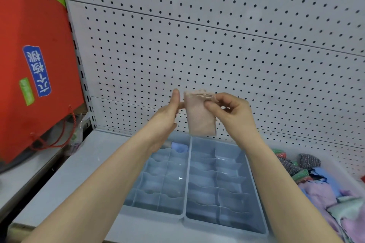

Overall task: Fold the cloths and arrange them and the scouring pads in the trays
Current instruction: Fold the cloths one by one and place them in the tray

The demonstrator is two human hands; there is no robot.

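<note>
A small pink cloth (200, 116), folded into a narrow strip, hangs in the air above the trays. My right hand (232, 112) pinches its top right corner. My left hand (167, 112) is at the cloth's left edge, a finger reaching behind it and the thumb pointing up. Below stand two grey-blue divided trays side by side, the left tray (136, 189) and the right tray (254, 189). A folded blue cloth (178, 147) and something grey lie in the left tray's far compartments. The right tray's compartments look empty.
A clear bin (335, 165) at the right holds several loose cloths (324, 193) and scouring pads (308, 161). A red paper bag (33, 65) stands at the left. A pegboard wall (217, 35) rises behind the white shelf (79, 173).
</note>
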